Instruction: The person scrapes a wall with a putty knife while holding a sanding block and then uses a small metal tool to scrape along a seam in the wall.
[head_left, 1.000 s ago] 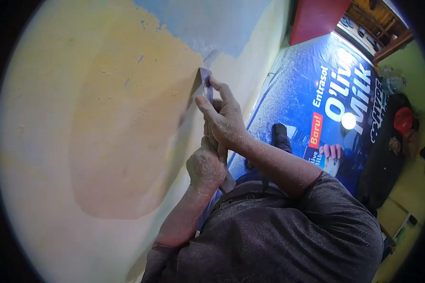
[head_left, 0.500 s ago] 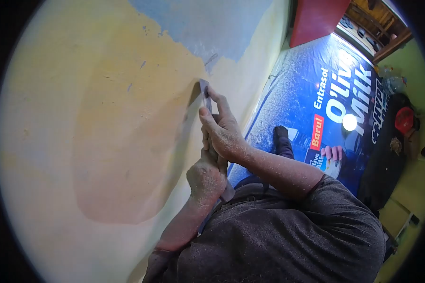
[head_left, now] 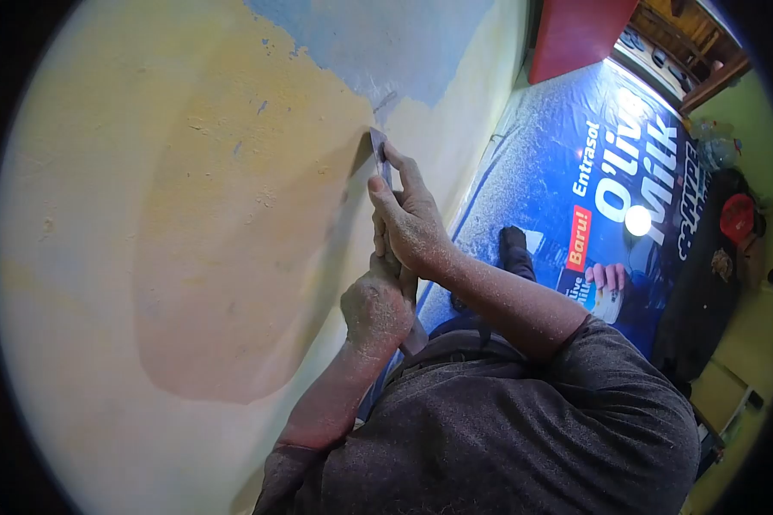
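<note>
A long, narrow scraper (head_left: 378, 148) is in both my hands, its flat metal tip against or very near the wall (head_left: 232, 257). My right hand (head_left: 416, 227) grips it near the blade, with the thumb and index finger along its sides. Lower on the handle, my left hand (head_left: 376, 309) is wrapped round it, and the handle's end (head_left: 415, 339) sticks out below. The wall is yellowish with small flaked spots. Just above the scraper tip, a bare blue-grey patch (head_left: 386, 51) with ragged edges shows. Pale dust covers both hands and forearms.
A blue printed banner (head_left: 558, 172), dusted white along the wall, covers the floor. My foot (head_left: 514, 245) is on it. A red panel (head_left: 575, 39) stands at the far end. At the right lie a dark long object (head_left: 704, 292), a red round item (head_left: 736, 218) and plastic bottles (head_left: 720, 153).
Both hands and the scraper have shifted slightly up along the wall, bringing the tip closer to the blue-grey patch. The grip looks the same.
</note>
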{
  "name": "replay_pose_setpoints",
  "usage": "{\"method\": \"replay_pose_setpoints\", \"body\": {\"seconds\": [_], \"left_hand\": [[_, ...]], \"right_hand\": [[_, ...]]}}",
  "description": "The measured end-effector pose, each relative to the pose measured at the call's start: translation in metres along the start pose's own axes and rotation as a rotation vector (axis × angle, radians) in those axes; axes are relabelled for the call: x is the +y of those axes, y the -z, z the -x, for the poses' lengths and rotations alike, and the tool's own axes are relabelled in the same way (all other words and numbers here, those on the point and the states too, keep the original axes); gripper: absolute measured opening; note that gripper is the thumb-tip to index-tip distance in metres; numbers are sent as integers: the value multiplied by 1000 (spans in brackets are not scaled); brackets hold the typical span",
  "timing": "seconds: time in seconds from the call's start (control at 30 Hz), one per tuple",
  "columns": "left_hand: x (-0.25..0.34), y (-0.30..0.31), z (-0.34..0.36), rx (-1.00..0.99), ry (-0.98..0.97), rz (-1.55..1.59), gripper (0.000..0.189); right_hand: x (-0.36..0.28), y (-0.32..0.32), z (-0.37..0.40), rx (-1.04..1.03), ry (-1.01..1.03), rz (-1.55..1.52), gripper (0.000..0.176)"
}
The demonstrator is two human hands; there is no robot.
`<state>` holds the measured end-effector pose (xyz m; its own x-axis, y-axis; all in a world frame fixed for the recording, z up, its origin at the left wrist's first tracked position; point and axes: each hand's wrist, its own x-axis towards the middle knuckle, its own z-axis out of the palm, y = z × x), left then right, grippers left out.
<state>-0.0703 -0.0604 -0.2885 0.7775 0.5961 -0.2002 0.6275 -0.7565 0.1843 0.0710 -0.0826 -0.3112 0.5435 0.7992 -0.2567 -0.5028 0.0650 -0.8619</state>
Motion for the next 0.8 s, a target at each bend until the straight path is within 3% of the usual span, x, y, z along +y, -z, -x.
{"method": "replay_pose_setpoints", "body": {"seconds": [0.2,0.3,0.4,0.5,0.7,0.8], "left_hand": [[-6,-11,-14,-3,-11,-25,85],[5,1,-12,-111,131,3,80],[8,-5,-1,-21,64,25,74],[11,-1,-15,21,45,35,73],[3,-14,-2,50,-121,-137,87],[14,-3,-5,-85,53,-32,73]], "right_hand": [[2,7,-11,28,50,26,71],[1,4,-9,18,80,3,67],[8,1,-9,27,176,25,65],[0,7,-14,51,95,-41,65],[2,11,-8,17,82,37,66],[4,12,-6,11,96,79,64]]}}
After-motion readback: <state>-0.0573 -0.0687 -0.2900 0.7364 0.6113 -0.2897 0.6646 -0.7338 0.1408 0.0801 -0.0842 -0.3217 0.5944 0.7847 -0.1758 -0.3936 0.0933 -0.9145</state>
